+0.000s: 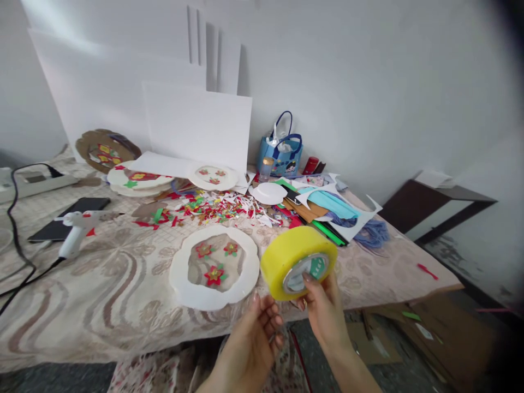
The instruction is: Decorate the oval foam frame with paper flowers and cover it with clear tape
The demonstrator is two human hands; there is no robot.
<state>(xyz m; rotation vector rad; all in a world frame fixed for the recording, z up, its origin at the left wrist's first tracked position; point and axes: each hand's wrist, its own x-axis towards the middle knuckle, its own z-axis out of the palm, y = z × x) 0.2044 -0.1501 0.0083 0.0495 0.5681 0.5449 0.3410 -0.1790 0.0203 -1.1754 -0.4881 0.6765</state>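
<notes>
My right hand (325, 311) grips a wide roll of yellow packing tape (292, 248), its thumb on the core, raised above the table's front edge. Just left of the tape is my left hand (251, 341), palm turned up, fingers loosely curled and apart, with nothing in it. Beyond my hands a white ring with a wavy rim (182, 273) lies flat on the cloth. Three red paper flowers with green leaves, one of them a larger flower (214, 274), show within its see-through middle.
A white glue gun (76, 232) with a black cord rests at left beside a dark flat case (61, 224). Paper scraps (221, 207) cover the table's middle. Farther back are more decorated rings (137, 177), white boards (196, 128) and a blue bag (282, 153).
</notes>
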